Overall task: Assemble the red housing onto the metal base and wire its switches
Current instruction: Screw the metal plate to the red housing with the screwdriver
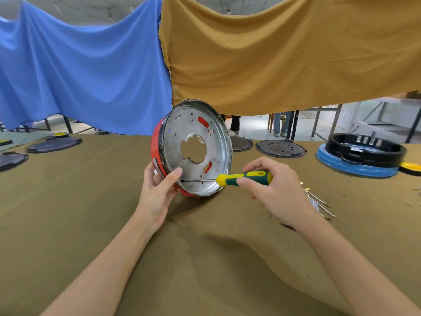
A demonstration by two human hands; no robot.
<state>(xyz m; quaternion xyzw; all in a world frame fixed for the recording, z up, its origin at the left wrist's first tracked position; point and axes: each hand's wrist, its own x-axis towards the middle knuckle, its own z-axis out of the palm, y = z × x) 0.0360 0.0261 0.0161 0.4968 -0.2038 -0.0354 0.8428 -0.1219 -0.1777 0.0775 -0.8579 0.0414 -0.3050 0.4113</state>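
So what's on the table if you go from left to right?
Dark flat lids → left hand → red housing with metal base → screwdriver → right hand → blue and black part.

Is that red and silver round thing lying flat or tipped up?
Tipped up: the metal base stands on edge on the table, steadied by the left hand.

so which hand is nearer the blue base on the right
Right. The right hand, gripping the screwdriver, sits between the housing and the blue base; the left hand holds the housing's far side.
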